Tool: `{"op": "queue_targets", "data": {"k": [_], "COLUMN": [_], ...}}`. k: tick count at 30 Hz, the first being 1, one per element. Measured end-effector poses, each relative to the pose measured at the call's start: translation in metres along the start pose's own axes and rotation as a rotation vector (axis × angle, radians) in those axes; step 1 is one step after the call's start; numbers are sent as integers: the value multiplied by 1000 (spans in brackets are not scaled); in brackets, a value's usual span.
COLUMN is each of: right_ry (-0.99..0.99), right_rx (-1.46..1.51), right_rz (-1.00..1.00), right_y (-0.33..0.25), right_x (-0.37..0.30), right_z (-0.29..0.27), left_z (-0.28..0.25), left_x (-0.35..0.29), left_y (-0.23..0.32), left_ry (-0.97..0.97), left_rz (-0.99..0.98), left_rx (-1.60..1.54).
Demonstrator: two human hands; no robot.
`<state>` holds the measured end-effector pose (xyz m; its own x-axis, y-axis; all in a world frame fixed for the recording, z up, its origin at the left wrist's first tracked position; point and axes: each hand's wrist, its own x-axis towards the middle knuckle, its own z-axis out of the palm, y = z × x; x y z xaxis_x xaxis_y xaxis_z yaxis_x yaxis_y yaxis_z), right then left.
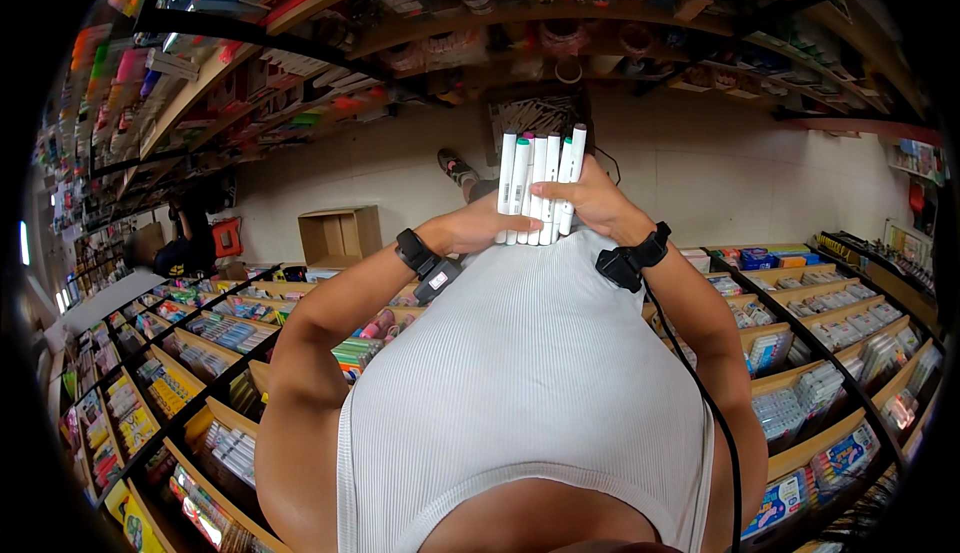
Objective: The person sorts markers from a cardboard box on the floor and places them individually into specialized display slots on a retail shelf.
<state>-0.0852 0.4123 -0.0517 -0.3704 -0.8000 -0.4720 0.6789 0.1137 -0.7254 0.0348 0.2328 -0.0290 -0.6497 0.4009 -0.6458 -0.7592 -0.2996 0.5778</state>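
Note:
Several white markers with coloured ends, among them green, pink and dark ones, stand side by side in a flat row in front of my body. My left hand grips the row from the left, its thumb lying across the lower part of the barrels. From the right, my right hand closes around the other side, with the thumb pressed over the markers higher up. One marker at the right leans a little and sticks up above the others. The fingers behind the row are hidden.
Just beyond the markers a dark crate full of pale sticks stands on the floor. An open cardboard box is to the left. Stationery racks flank me, and stocked shelves run along the far side. Another person is at far left.

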Motion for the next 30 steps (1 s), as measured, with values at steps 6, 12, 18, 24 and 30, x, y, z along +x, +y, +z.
{"op": "queue_targets", "data": {"k": [6,12,18,24,30], "right_ry": [33,133,184,200,160], "right_rx": [-40,-20,10,22,19], "right_rz": [12,-23,-36,-44,4], "right_y": [-4,-7,-6,-6,-1], "right_x": [-5,-2,1,1,3], "right_z": [10,22,25,24,18], "left_z": [-2,5,7,4,6], "left_x": [0,2,5,6,5], "left_y": [-5,2,2,-1,2], "left_ry": [-34,-6,24,-2,-20], "left_rz": [34,31,18,-7,-23], "left_rx": [7,33,100,193,211]}}
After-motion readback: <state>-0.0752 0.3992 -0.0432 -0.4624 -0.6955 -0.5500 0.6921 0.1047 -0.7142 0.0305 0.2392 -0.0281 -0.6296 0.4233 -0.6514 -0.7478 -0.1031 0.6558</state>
